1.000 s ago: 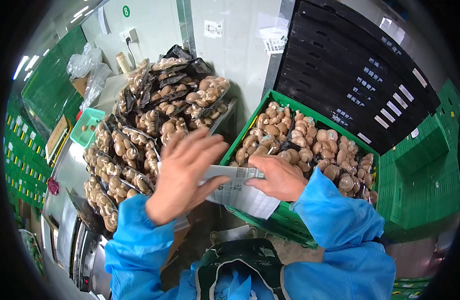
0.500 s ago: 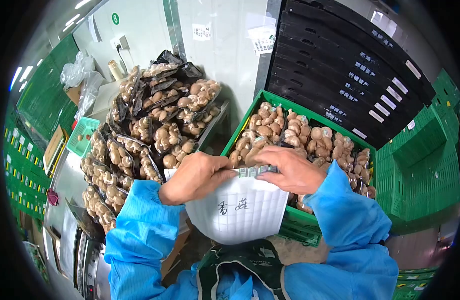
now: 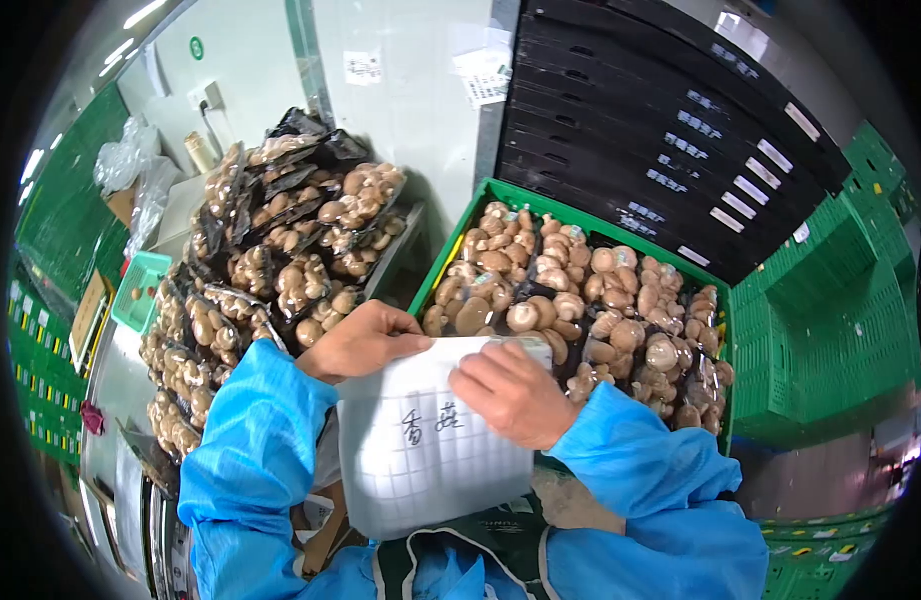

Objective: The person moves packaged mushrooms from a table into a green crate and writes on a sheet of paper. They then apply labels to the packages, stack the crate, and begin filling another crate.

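Note:
A white label sheet (image 3: 431, 470) with a faint grid and two handwritten characters hangs in front of my chest. My left hand (image 3: 366, 342) pinches its upper left corner between thumb and fingers. At the upper right, my right hand (image 3: 516, 392) is closed, its fingers curled over the sheet's face near the top edge; the thumb is hidden. Just beyond the sheet stands a green crate (image 3: 443, 262) full of film-wrapped packs of brown mushrooms (image 3: 606, 300). More wrapped mushroom packs (image 3: 271, 245) in dark trays are heaped to the left of my left hand.
Stacked black crates (image 3: 621, 140) rise behind the green crate. Green crates (image 3: 811, 300) stand at the right. On the left, a metal counter (image 3: 116, 440) carries a small green basket (image 3: 141, 290). Behind the heap are clear plastic bags (image 3: 131, 165) and a wall socket (image 3: 207, 95).
The sheet's face now hangs more toward me, and the row of small green labels along its top edge is out of sight. My right hand has moved down and left onto the sheet.

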The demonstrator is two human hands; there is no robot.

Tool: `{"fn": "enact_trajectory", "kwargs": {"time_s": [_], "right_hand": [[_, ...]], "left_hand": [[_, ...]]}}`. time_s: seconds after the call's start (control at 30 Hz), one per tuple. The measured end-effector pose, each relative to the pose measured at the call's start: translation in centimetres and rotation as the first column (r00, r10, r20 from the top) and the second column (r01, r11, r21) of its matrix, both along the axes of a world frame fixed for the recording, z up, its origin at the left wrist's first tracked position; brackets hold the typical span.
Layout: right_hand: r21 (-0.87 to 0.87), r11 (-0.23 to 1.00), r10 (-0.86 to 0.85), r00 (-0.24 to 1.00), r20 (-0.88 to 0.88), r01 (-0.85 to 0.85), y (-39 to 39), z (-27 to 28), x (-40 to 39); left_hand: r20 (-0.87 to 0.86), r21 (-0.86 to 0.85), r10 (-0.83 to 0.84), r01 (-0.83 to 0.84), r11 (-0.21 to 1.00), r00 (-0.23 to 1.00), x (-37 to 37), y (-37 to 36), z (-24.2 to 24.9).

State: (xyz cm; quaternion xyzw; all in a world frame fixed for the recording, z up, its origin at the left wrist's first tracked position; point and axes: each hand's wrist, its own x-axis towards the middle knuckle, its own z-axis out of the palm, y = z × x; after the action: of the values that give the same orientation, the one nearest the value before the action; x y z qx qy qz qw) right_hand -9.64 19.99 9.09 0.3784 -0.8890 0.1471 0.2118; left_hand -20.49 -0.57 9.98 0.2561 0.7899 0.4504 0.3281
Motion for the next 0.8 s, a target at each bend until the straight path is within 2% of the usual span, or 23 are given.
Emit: {"fn": "enact_trajectory", "kwargs": {"time_s": [0.03,0.07,0.1,0.13,0.17,0.2,0.23,0.27,0.3,0.37,0.4,0.47,0.5,0.57,0.6,0.63,0.7,0.73,0.77,0.8], "right_hand": [[0.003,1.0,-0.018,1.0,0.001,0.018,0.6,-0.4,0.3],[-0.229,0.973,0.01,0.985,0.17,0.03,1.2,-0.7,0.4],[-0.446,0.891,0.076,0.944,0.32,0.08,1.9,-0.9,0.7],[-0.497,0.841,0.07,0.869,0.49,0.213,3.8,0.0,0.3],[-0.49,0.747,0.006,0.732,0.682,0.45,5.6,1.7,0.2],[-0.503,0.65,0.086,0.602,0.794,0.57,8.0,1.9,-1.0],[-0.414,0.61,0.006,0.518,0.855,0.676,10.0,1.7,-2.0],[-0.426,0.7,-0.023,0.613,0.789,0.574,12.5,-0.8,-3.6],[-0.376,0.703,-0.045,0.566,0.823,0.603,14.0,-2.5,-4.7],[-0.246,0.787,-0.134,0.546,0.827,0.566,14.9,-3.9,-6.5],[-0.248,0.785,-0.132,0.545,0.828,0.567,15.0,-4.7,-7.4],[-0.008,0.857,-0.353,0.597,0.72,0.516,14.4,-6.2,-8.9],[-0.009,0.856,-0.351,0.594,0.724,0.517,13.6,-5.6,-8.9],[0.218,0.801,-0.572,0.607,0.551,0.557,12.3,-3.9,-8.4],[0.159,0.74,-0.632,0.596,0.495,0.654,12.4,-4.2,-8.4],[0.141,0.714,-0.631,0.543,0.554,0.686,13.1,-2.9,-8.4],[-0.124,0.751,-0.424,0.617,0.663,0.649,16.5,-1.9,-8.0],[-0.139,0.742,-0.34,0.547,0.765,0.656,17.8,-1.2,-7.3],[-0.154,0.731,-0.248,0.469,0.848,0.665,19.3,-0.6,-6.3],[-0.239,0.735,-0.132,0.48,0.867,0.634,21.7,-2.9,-5.5]], "left_hand": [[0.03,0.02,0.015,-0.015,1.0,0.999,-0.1,-0.1,-0.7],[-0.01,-0.02,0.004,-0.004,1.0,1.0,-0.1,-0.2,-0.8],[-0.048,-0.059,-0.009,0.006,0.998,0.999,-0.1,-0.4,-0.7],[-0.058,-0.084,-0.023,0.018,0.996,0.998,-0.1,-0.8,-0.7],[-0.075,-0.074,-0.044,0.038,0.997,0.996,-0.1,-1.3,-0.9],[-0.033,-0.045,-0.05,0.049,0.998,0.998,-0.3,-1.9,-1.4],[0.01,-0.019,-0.055,0.056,0.998,0.998,-0.4,-2.5,-1.9],[-0.006,-0.04,-0.062,0.062,0.997,0.998,-0.2,-2.7,-1.6],[-0.006,-0.043,-0.07,0.069,0.997,0.998,0.2,-2.6,-1.1],[0.005,-0.079,-0.028,0.028,0.996,1.0,0.9,-2.6,-0.3],[-0.029,-0.101,-0.036,0.033,0.994,0.999,1.1,-2.7,-0.3],[-0.046,-0.11,-0.049,0.044,0.993,0.998,1.5,-2.5,0.2],[-0.066,-0.114,-0.061,0.053,0.992,0.996,1.7,-2.4,0.3],[-0.061,-0.101,-0.051,0.045,0.994,0.997,1.7,-2.7,0.0],[-0.062,-0.085,-0.04,0.035,0.996,0.997,1.8,-2.8,-0.2],[-0.057,-0.084,-0.046,0.041,0.996,0.997,1.8,-3.1,-0.2],[-0.057,-0.103,-0.001,-0.005,0.995,0.998,2.0,-3.4,0.3],[-0.13,-0.121,0.004,-0.02,0.992,0.991,2.3,-3.4,0.7],[-0.118,-0.109,0.015,-0.028,0.994,0.993,2.4,-3.4,0.9],[-0.112,-0.113,0.013,-0.026,0.993,0.994,2.4,-3.4,1.2]]}}
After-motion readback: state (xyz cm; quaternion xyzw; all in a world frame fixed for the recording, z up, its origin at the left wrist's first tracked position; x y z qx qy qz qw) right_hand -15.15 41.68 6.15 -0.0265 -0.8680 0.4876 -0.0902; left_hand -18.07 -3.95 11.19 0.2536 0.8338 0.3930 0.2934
